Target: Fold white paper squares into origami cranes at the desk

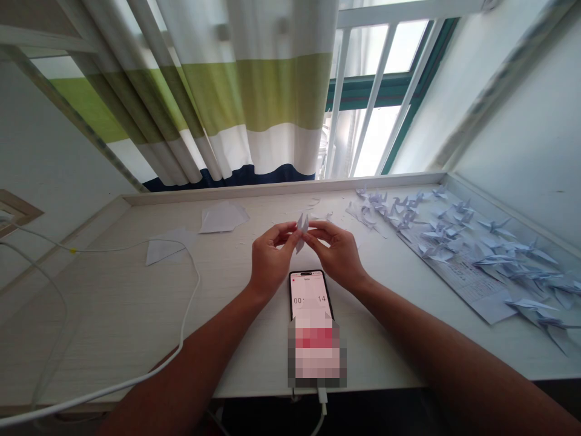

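Observation:
A small piece of folded white paper (301, 230) stands upright between my two hands, narrow and pointed at its top and bottom. My left hand (273, 254) pinches its left side between thumb and fingers. From the other side my right hand (338, 251) grips it the same way, thumb against the paper. Both hands are held over the desk, just beyond a phone (308, 297) that lies face up with a timer on its screen. The fingers partly cover the folds.
Many folded paper cranes (445, 233) crowd the right side, some on a printed sheet (492, 309). Square white paper (222, 217) lies at the back left, more paper (166, 248) nearer. A white cable (193, 266) loops across the left. Paper scraps lie behind my hands.

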{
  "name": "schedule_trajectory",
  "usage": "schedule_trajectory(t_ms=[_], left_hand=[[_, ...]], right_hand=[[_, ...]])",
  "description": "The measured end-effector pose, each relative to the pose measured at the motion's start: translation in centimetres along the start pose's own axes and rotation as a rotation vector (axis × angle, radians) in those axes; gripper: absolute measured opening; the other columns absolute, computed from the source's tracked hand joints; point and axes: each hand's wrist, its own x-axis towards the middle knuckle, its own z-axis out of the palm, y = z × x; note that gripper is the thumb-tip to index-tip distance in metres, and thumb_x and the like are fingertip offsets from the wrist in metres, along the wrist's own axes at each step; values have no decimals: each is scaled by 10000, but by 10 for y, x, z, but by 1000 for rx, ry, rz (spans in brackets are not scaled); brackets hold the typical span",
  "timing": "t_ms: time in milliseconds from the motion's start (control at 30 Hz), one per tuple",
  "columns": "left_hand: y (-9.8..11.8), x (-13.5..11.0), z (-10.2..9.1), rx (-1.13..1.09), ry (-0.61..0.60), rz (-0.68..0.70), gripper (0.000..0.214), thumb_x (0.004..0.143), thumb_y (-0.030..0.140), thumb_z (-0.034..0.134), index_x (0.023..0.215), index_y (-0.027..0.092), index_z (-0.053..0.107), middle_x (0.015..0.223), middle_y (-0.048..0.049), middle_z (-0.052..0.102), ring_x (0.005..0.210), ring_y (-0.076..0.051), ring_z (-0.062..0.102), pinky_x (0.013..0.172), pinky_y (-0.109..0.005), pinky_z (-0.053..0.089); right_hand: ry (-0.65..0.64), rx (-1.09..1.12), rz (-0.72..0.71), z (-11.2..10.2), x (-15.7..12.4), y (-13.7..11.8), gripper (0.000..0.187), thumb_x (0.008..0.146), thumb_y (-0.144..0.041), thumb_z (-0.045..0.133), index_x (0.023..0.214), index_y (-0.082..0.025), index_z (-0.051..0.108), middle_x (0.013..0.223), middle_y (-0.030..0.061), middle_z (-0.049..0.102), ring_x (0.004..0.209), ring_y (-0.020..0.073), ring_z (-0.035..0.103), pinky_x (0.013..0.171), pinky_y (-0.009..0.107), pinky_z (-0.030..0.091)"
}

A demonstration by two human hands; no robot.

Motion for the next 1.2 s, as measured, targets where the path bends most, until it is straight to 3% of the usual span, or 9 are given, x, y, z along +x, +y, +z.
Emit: schedule_trajectory(t_ms=[133, 267, 500, 667, 867, 1067, 1200], left_hand=[[-4, 1, 0, -17, -3, 12, 235, 866, 309, 780, 1068, 196, 817, 994, -66, 805, 881, -195, 749, 785, -312, 607], [-7, 2, 2, -48, -3, 57, 178, 861, 302, 784, 1007, 213, 833, 960, -50, 799, 853, -175, 727, 736, -286, 579], [0, -2, 4, -80, -12, -107, 304, 797, 393, 845, 995, 167, 802, 933, -79, 800, 825, -190, 740, 775, -319, 590], [-2, -2, 5, -132, -145, -169, 328, 845, 468, 787, 932, 156, 734, 833, -56, 762, 729, -163, 707, 714, -297, 574], [-3, -4, 4, -70, -268, -129, 306, 923, 462, 687, 908, 159, 726, 816, -61, 764, 762, -181, 719, 744, -307, 572], [-3, -3, 3, -21, -222, -93, 273, 929, 422, 663, 854, 167, 724, 770, -40, 745, 711, -168, 685, 691, -290, 554], [-5, -2, 0, -22, -278, -62, 259, 961, 395, 617, 885, 165, 710, 748, -29, 718, 694, -156, 669, 693, -289, 552]], right_hand=[[-7, 16, -29, 2, 0, 3, 161, 901, -379, 761, 967, -233, 781, 954, 51, 800, 915, 241, 761, 908, 428, 610], [5, 36, -48, 3, 1, 2, 143, 914, -362, 743, 937, -225, 777, 936, 47, 778, 893, 219, 735, 878, 408, 613], [45, -105, -75, 1, 0, -2, 199, 928, -383, 722, 844, -203, 722, 843, 40, 749, 798, 201, 693, 799, 372, 563], [15, -144, -100, -3, 1, -3, 197, 977, -315, 631, 829, -200, 693, 832, 38, 725, 796, 195, 658, 748, 345, 509], [10, -110, -69, -3, 5, 1, 266, 971, -435, 642, 829, -225, 723, 831, 37, 721, 841, 216, 658, 836, 395, 540], [-88, 32, -7, -5, 5, 1, 320, 956, -499, 646, 887, -210, 764, 857, 39, 743, 825, 199, 674, 813, 376, 566], [-99, 76, 5, -9, 8, 1, 301, 921, -496, 700, 883, -208, 779, 859, 39, 743, 811, 192, 672, 819, 384, 573]])
